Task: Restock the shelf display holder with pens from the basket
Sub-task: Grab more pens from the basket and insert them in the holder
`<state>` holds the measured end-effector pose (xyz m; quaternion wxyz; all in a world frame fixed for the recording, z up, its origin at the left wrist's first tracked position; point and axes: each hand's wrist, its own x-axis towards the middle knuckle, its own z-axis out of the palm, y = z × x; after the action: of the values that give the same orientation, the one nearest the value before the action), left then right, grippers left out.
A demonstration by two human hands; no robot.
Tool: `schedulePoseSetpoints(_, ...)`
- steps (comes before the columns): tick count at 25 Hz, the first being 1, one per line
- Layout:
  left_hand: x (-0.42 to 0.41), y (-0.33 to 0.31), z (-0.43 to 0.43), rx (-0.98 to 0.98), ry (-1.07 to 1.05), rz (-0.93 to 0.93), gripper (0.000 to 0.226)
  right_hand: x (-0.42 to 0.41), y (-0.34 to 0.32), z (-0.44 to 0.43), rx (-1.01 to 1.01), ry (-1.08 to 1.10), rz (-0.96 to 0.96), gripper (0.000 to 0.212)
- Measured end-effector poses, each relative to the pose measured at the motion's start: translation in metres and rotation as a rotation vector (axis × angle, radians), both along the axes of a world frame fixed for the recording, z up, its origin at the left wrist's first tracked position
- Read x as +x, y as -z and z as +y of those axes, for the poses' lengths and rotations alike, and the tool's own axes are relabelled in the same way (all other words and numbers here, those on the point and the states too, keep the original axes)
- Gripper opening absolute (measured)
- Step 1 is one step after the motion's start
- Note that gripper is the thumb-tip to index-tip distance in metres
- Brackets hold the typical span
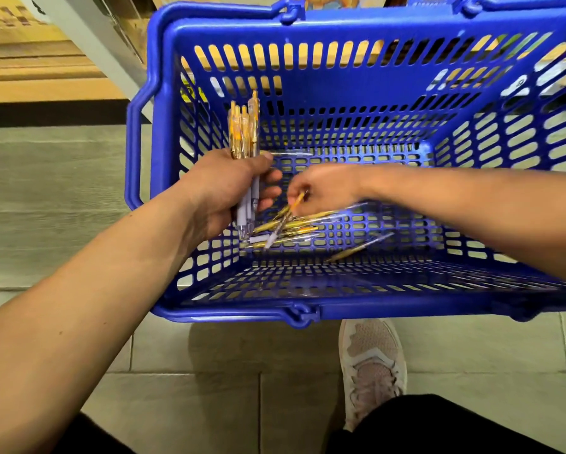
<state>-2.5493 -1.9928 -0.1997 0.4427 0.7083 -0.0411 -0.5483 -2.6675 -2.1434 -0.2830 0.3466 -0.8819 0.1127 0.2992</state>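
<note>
A bundle of pens (244, 152) is gripped by the left hand (222, 194), one pen (288, 214) is pinched mid-barrel by the right hand (321, 188); they seem light, stiff, slippery.

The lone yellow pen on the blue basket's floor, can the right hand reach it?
Probably yes. The lone yellow plastic pen lies uncovered close by the right hand, though that hand is pinching another yellow pen.

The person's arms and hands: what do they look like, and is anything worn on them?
Both arms are bare as far as the picture shows: no sleeve covers the left forearm or the right forearm. The left hand and the right hand are bare too, without gloves. I see no watch, bracelet or ring, though the right hand is slightly blurred.
</note>
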Motion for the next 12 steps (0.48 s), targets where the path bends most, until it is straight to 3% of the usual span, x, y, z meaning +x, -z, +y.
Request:
schedulePoseSetpoints(6, 0.0, 0.003, 0.001, 0.114, 0.084, -0.168, 0.022, 0.006, -0.031, -0.033, 0.663, 0.557, -0.097, 0.015)
schedulePoseSetpoints(12, -0.005, -0.002, 0.0, 0.004, 0.124, 0.026, 0.012, 0.013, -0.033, -0.023, 1.053, 0.764, -0.094, 0.014)
